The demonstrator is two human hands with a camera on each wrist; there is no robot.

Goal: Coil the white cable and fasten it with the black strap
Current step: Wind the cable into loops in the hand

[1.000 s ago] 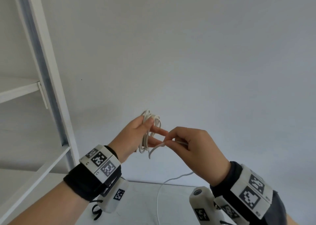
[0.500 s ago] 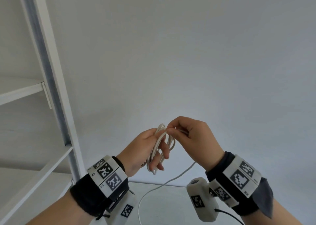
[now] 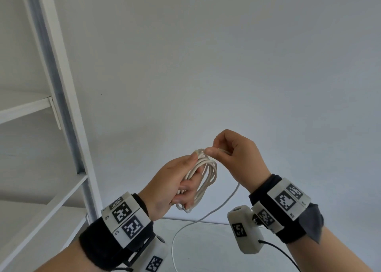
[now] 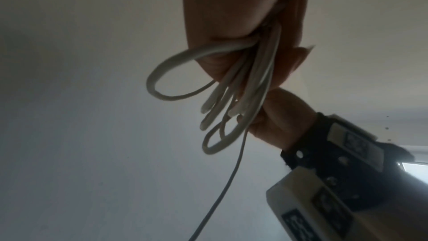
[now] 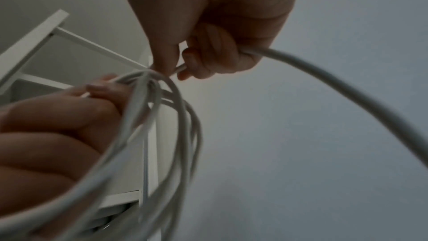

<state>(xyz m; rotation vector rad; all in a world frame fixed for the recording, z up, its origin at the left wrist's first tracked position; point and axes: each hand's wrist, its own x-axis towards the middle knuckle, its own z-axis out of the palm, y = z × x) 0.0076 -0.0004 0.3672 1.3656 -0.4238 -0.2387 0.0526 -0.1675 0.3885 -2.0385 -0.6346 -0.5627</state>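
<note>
**Another loop laid onto the coil**

Since a second ago the right hand has carried the free strand up from below the left fingers to the top of the bundle, and both hands sit slightly lower and nearer.

Left hand grips the gathered loops of the white cable in its curled fingers, thumb pressing the top. Right hand pinches the running strand between thumb and forefinger just beside that thumb. The loose tail hangs down toward the desk. No black strap is in view.

To do this well, I would judge each turn should match the others in size, with the strand allowed to roll slightly so it lies flat without kinks.

The cable is smooth, round, pliant; its loops are long ovals, uneven at the lower ends.
</note>
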